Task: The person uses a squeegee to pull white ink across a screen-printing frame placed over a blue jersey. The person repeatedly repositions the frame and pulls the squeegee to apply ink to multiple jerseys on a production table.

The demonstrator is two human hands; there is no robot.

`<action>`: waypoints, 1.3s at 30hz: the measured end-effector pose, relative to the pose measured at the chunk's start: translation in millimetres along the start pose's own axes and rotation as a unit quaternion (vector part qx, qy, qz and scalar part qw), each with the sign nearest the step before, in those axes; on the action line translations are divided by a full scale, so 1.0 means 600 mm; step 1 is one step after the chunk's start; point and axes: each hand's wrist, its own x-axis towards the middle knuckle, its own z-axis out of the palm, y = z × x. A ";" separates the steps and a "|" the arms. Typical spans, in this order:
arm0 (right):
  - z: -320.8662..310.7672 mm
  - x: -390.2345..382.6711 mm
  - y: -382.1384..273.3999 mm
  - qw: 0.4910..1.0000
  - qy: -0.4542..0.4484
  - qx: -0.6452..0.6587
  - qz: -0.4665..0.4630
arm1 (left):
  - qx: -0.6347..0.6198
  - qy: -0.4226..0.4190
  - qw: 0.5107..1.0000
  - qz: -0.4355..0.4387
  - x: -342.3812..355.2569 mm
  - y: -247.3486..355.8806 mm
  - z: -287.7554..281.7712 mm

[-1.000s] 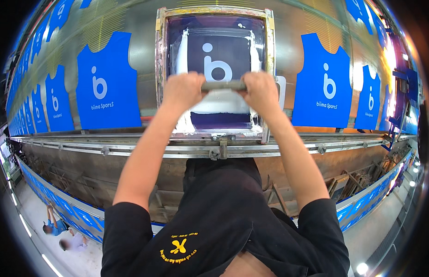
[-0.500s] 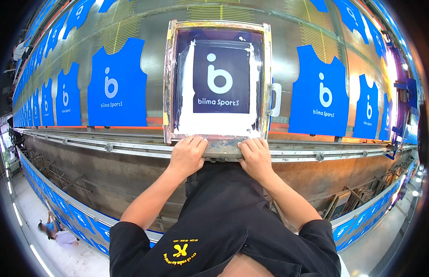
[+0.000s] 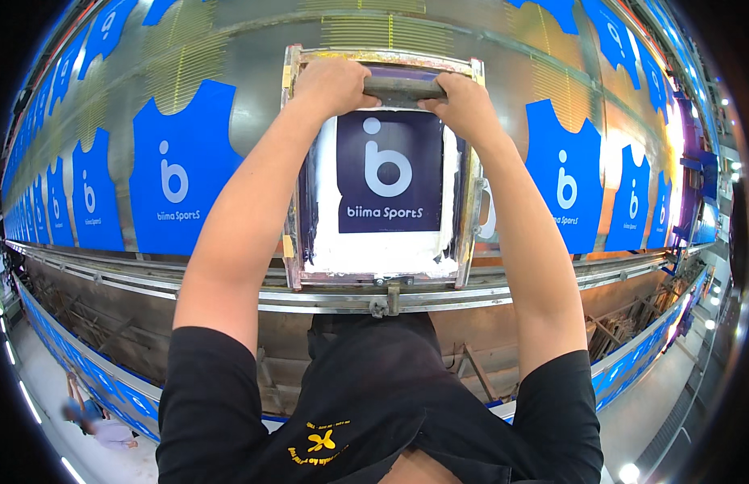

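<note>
A screen-printing frame (image 3: 469, 226) lies over the metal table, with a dark central panel (image 3: 354, 145) showing a pale rounded emblem and lettering. Thick white ink (image 3: 386, 248) lines the panel's sides and lower edge. At the frame's far end, my left hand (image 3: 334, 85) and my right hand (image 3: 463, 101) are closed on the two ends of a long squeegee (image 3: 402, 85), fingers wrapped round it. Both my forearms reach up along either side of the frame.
Rows of blue vest-shaped fabric pieces (image 3: 181, 145) with pale prints lie on the long table (image 3: 269, 36) either side of the frame. A steel rail (image 3: 342, 300) runs along its near edge. Two people (image 3: 112, 431) are at work far off at lower left.
A second ago my hands held the squeegee mid-frame; half a second ago they gripped it at the near edge. Now they hold it at the far end, uncovering the white band near me.
</note>
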 end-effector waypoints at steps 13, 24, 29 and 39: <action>0.097 -0.322 -0.048 0.994 0.072 0.039 -0.071 | -0.050 0.057 0.997 0.033 -0.288 0.121 0.121; 0.017 -0.070 0.012 0.997 0.039 0.015 -0.061 | -0.008 0.017 1.000 0.020 -0.066 0.027 0.012; 0.037 -0.011 0.025 0.995 0.084 0.023 -0.054 | 0.009 0.016 1.000 0.001 0.004 0.000 0.014; 0.102 -0.401 -0.056 0.990 0.080 0.075 -0.089 | -0.074 0.019 0.997 0.014 -0.350 0.165 0.128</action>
